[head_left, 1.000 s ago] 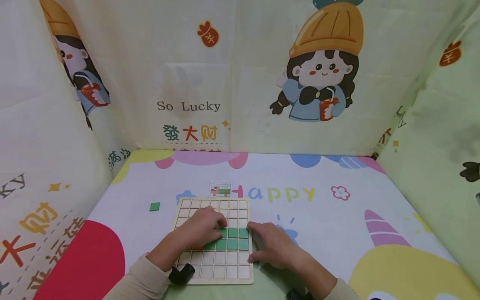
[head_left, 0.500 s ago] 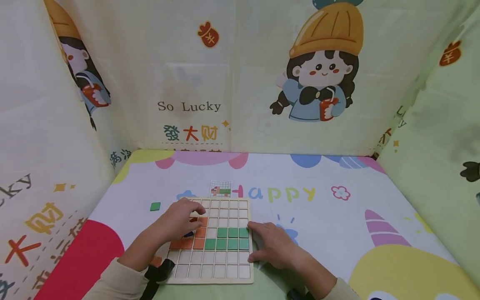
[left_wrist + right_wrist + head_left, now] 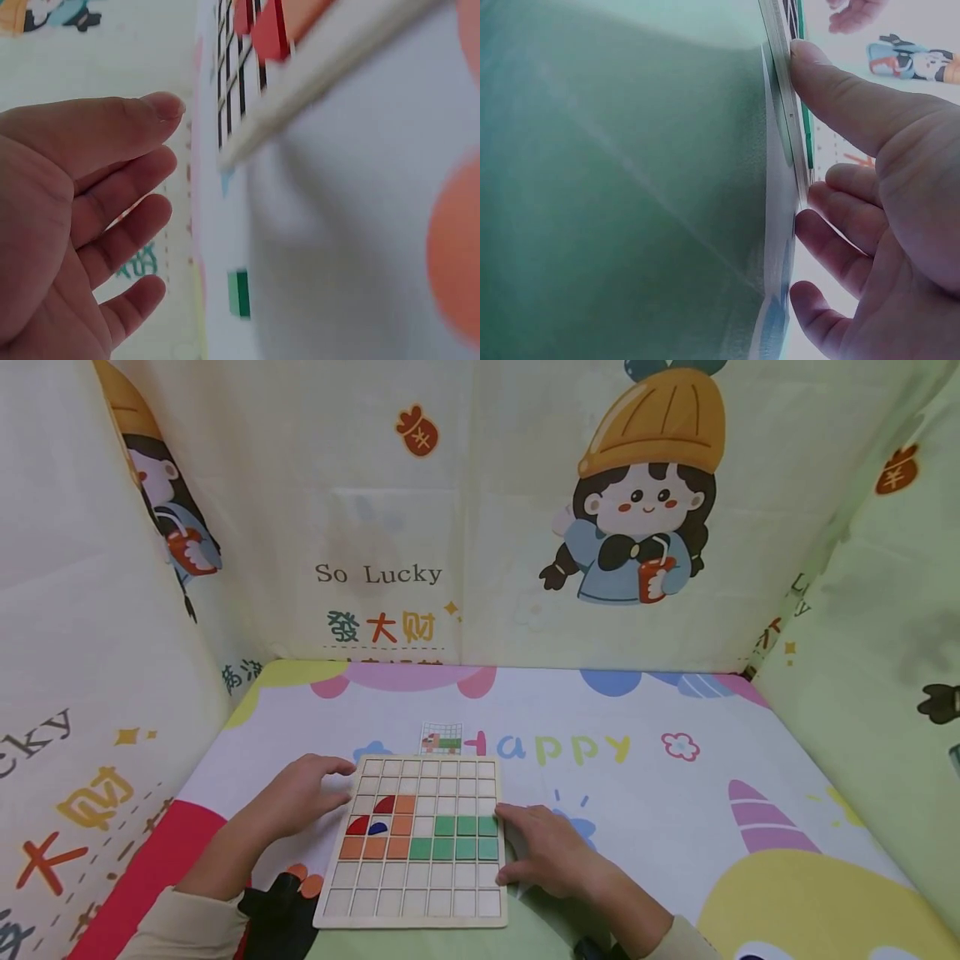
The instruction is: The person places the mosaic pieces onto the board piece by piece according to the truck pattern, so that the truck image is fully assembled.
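Note:
A wooden grid board (image 3: 453, 903) lies on the table with square cells. Green square tiles (image 3: 466, 848) fill several cells at its right. Orange square tiles (image 3: 374, 848), red quarter-round pieces (image 3: 385, 805) and a dark blue half-round piece (image 3: 378, 829) sit at its left. My left hand (image 3: 300, 797) hovers just off the board's upper left edge, fingers spread and holding nothing. A loose green tile (image 3: 238, 292) shows in the left wrist view; the hand hides it in the head view. My right hand (image 3: 551, 852) touches the board's right edge with extended thumb and fingers.
A small printed card (image 3: 442, 737) with a grid picture lies behind the board. Orange round pieces (image 3: 311, 886) lie beside the board's lower left, near the black left wrist camera (image 3: 281, 897). Printed cloth walls (image 3: 495, 527) enclose the table's back and sides.
My left hand has moved left from the middle of the board to beyond its left edge, uncovering the orange, red and blue pieces. My right hand has stayed at the right edge.

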Action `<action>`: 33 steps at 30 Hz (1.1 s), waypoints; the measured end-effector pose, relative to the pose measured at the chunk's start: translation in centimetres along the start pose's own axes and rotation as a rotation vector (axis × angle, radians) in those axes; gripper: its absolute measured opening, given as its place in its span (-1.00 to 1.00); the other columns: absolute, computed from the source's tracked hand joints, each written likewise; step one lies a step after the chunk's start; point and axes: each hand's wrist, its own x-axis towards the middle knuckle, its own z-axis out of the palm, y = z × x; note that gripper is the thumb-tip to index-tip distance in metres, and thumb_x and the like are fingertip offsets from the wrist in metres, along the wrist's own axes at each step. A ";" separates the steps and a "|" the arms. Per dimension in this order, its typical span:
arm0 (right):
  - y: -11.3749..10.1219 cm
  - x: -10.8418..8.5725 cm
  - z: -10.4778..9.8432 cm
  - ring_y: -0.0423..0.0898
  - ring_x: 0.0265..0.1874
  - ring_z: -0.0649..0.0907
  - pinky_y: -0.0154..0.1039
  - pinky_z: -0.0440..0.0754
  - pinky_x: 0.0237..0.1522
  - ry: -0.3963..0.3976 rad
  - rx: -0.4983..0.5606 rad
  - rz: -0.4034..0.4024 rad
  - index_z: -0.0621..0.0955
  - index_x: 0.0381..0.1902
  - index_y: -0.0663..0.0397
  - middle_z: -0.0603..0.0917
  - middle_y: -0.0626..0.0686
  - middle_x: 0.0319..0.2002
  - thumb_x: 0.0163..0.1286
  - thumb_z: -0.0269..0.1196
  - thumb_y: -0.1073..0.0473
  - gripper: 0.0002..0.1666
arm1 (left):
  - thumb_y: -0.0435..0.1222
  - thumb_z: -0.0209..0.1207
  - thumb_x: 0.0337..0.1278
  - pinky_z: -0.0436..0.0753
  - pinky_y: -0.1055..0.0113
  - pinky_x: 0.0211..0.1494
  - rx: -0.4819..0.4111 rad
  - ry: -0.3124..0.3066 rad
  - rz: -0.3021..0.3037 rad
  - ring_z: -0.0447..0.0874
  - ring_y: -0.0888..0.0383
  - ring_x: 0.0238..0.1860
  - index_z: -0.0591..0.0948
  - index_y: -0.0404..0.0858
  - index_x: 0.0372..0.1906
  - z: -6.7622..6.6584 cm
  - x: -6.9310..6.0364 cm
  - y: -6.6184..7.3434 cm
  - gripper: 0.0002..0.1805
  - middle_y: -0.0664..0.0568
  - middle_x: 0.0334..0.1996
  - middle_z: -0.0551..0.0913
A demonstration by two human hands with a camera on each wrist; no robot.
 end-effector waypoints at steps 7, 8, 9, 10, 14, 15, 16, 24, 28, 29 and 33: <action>0.0 -0.1 0.0 0.12 0.26 0.48 0.19 0.37 0.25 0.002 0.002 0.004 0.41 0.41 0.06 0.52 0.07 0.31 0.08 0.53 -0.15 0.00 | -0.29 0.39 0.11 0.61 -0.15 0.05 -0.014 0.004 -0.064 0.48 -0.32 0.16 0.57 -0.39 0.21 -0.4 -0.3 -2.1 -0.45 -0.31 0.14 0.58; 0.0 -0.1 0.1 0.12 0.26 0.48 0.18 0.38 0.24 0.002 0.003 0.003 0.41 0.41 0.07 0.52 0.07 0.31 0.09 0.53 -0.15 0.00 | -0.29 0.39 0.10 0.60 -0.17 0.06 -0.010 0.006 -0.074 0.47 -0.33 0.17 0.56 -0.39 0.22 -0.3 -0.3 -2.3 -0.44 -0.32 0.15 0.57; 0.0 -0.1 0.1 0.12 0.26 0.48 0.18 0.38 0.24 0.002 0.003 0.001 0.41 0.41 0.07 0.52 0.07 0.31 0.09 0.53 -0.16 0.00 | -0.29 0.39 0.10 0.58 -0.18 0.08 -0.002 0.008 -0.081 0.46 -0.34 0.18 0.56 -0.40 0.22 -0.3 -0.3 -2.5 -0.43 -0.34 0.16 0.55; 0.1 -0.1 0.1 0.11 0.26 0.47 0.18 0.38 0.24 0.002 0.005 0.001 0.41 0.41 0.06 0.52 0.07 0.31 0.09 0.52 -0.16 -0.01 | -0.30 0.39 0.09 0.57 -0.19 0.08 0.005 0.008 -0.090 0.46 -0.36 0.18 0.55 -0.40 0.23 -0.3 -0.4 -2.6 -0.42 -0.36 0.17 0.54; 0.1 0.0 0.2 0.11 0.27 0.47 0.19 0.38 0.24 -0.002 0.006 0.000 0.41 0.41 0.07 0.51 0.06 0.32 0.09 0.52 -0.16 0.00 | -0.31 0.39 0.10 0.59 -0.19 0.06 0.042 -0.003 -0.131 0.43 -0.40 0.18 0.51 -0.44 0.26 -0.3 -0.2 -3.1 -0.38 -0.41 0.18 0.51; 0.1 0.0 0.2 0.12 0.27 0.47 0.19 0.37 0.24 -0.002 0.005 0.000 0.41 0.41 0.07 0.51 0.06 0.32 0.09 0.52 -0.16 0.00 | -0.32 0.38 0.10 0.59 -0.18 0.05 0.049 -0.005 -0.140 0.43 -0.41 0.18 0.50 -0.45 0.26 -0.3 -0.2 -3.2 -0.38 -0.43 0.18 0.51; 0.1 0.0 0.2 0.12 0.27 0.47 0.19 0.37 0.24 -0.003 0.005 0.001 0.41 0.41 0.07 0.51 0.06 0.33 0.09 0.52 -0.16 0.00 | -0.33 0.38 0.10 0.60 -0.18 0.05 0.054 -0.009 -0.147 0.43 -0.41 0.18 0.49 -0.46 0.27 -0.3 -0.2 -3.3 -0.38 -0.43 0.18 0.51; 0.0 0.0 0.0 0.11 0.25 0.48 0.18 0.39 0.23 -0.001 -0.015 -0.003 0.41 0.41 0.05 0.52 0.05 0.31 0.09 0.52 -0.18 0.01 | -0.32 0.40 0.08 0.63 -0.14 0.01 0.055 -0.033 -0.182 0.44 -0.42 0.15 0.49 -0.49 0.26 -0.1 -0.3 -4.0 -0.35 -0.46 0.16 0.50; 0.0 0.0 0.0 0.11 0.26 0.47 0.18 0.39 0.23 -0.002 -0.016 0.000 0.40 0.42 0.06 0.51 0.06 0.33 0.09 0.52 -0.18 0.02 | -0.31 0.41 0.07 0.63 -0.15 0.00 0.055 -0.023 -0.173 0.43 -0.42 0.16 0.50 -0.47 0.26 -0.2 -0.4 -4.2 -0.35 -0.44 0.15 0.51; 0.0 0.0 0.0 0.11 0.26 0.47 0.18 0.39 0.23 -0.002 -0.016 0.000 0.40 0.42 0.06 0.51 0.06 0.33 0.09 0.52 -0.18 0.02 | -0.31 0.41 0.07 0.62 -0.17 0.01 0.056 -0.018 -0.169 0.43 -0.43 0.17 0.50 -0.48 0.26 -0.3 -0.4 -4.2 -0.35 -0.44 0.15 0.51; 0.0 0.0 0.0 0.11 0.26 0.48 0.18 0.39 0.23 -0.001 -0.018 -0.003 0.40 0.42 0.07 0.51 0.06 0.33 0.09 0.52 -0.17 0.01 | -0.31 0.39 0.09 0.60 -0.21 0.03 0.064 -0.027 -0.177 0.41 -0.44 0.18 0.47 -0.49 0.29 -0.5 -0.3 -4.5 -0.34 -0.47 0.17 0.49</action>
